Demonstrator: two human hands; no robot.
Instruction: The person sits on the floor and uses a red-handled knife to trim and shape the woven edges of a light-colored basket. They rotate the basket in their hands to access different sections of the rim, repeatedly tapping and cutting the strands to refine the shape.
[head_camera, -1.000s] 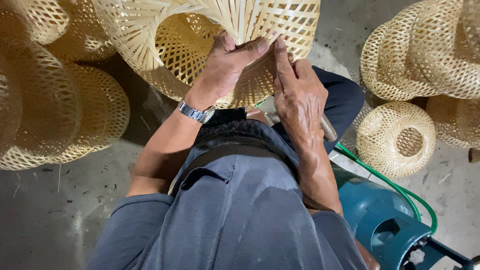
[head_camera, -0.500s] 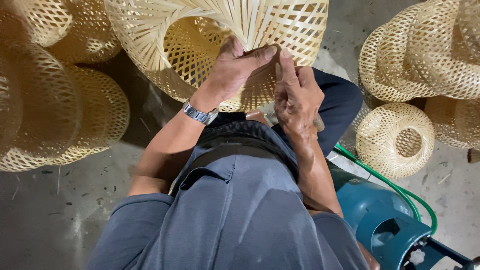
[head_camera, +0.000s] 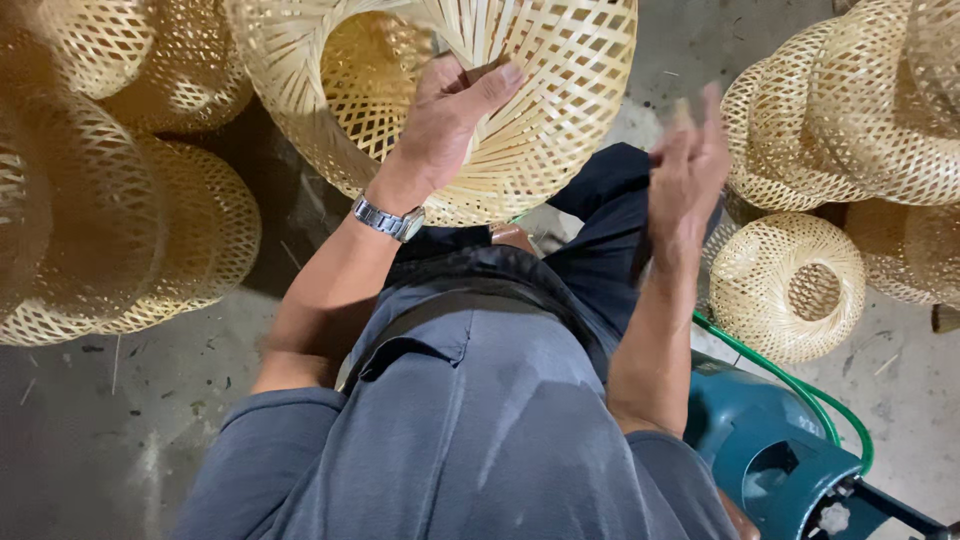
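Woven bamboo shade (head_camera: 540, 110) sits tilted over the person's lap, and the left hand (head_camera: 445, 115) lies against its wall by the open rim, fingers (head_camera: 490, 85) pressed together on the slats. Its top is cut off by the frame, and the right hand (head_camera: 685, 170), now off to the right of the shade, is blurred, fingers loosely apart, whatever it may hold unreadable. Half a second ago that hand was on the shade beside the left; it has since pulled away.

Grey concrete floor (head_camera: 120, 440) bears stacked woven bamboo shades (head_camera: 110, 230) and a green hose (head_camera: 800, 395).
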